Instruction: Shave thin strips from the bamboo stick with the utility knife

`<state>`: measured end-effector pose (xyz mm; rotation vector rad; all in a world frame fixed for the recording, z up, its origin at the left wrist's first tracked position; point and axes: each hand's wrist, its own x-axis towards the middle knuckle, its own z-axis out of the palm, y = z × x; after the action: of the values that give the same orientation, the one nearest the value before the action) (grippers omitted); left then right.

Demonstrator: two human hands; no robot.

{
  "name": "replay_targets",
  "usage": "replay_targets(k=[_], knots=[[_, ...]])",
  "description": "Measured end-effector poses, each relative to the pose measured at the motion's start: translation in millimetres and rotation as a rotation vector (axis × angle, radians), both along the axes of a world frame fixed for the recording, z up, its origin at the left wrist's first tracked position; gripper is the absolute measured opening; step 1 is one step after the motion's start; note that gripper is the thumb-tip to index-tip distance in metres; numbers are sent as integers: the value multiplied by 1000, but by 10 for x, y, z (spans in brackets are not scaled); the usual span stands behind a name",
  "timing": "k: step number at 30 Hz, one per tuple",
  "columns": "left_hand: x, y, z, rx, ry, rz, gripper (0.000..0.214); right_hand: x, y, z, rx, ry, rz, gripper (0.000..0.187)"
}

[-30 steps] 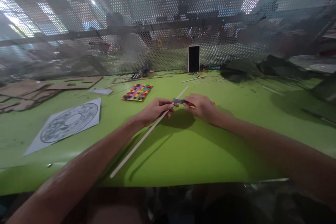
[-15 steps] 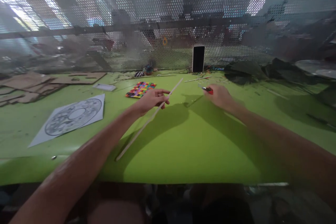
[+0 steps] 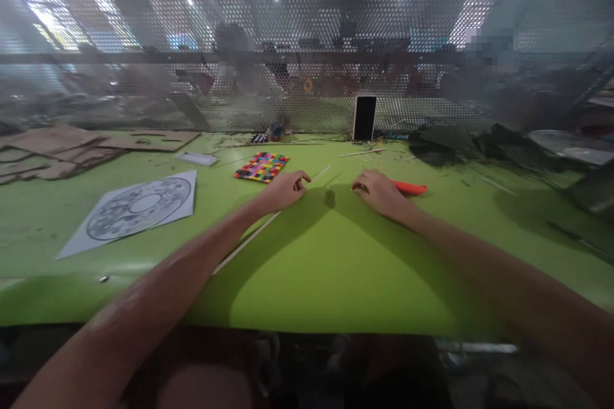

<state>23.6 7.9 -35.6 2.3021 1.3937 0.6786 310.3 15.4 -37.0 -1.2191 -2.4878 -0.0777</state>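
Note:
My left hand [image 3: 286, 189] rests low on the green table [image 3: 336, 268], fingers curled over a long thin wooden stick [image 3: 249, 238]. The stick lies flat, running from near the front edge up to the right past the hand. My right hand [image 3: 380, 192] sits on the table a little to the right, fingers curled over a red utility knife [image 3: 410, 188]. The knife's red handle sticks out to the right of the hand. A dark bit shows at the fingertips; the blade itself is mostly hidden.
A colourful woven mat [image 3: 261, 167] lies just beyond my left hand. A paper sheet with a round printed pattern [image 3: 137, 208] is at the left, cardboard pieces [image 3: 57, 150] behind it. A phone [image 3: 364, 117] leans on the perforated screen [image 3: 307, 25]. Dark scraps [image 3: 455, 140] lie at the right.
Both hands dropped to the table. The stick, held raised before, now lies flat under my left hand. My right hand swung the knife away from the stick and lowered it, handle pointing right.

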Motion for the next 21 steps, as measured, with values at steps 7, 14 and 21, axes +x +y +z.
replay_targets(k=[7, 14, 21], knots=[[2, 47, -55, 6, -1, -36, 32, 48, -11, 61, -28, 137, -45, 17], [4, 54, -36, -20, -5, -43, 30, 320, -246, 262, -238, 552, -44, 22], [12, 76, -56, -2, -3, -72, 29, 930, -1307, 358, -267, 596, -200, 19]])
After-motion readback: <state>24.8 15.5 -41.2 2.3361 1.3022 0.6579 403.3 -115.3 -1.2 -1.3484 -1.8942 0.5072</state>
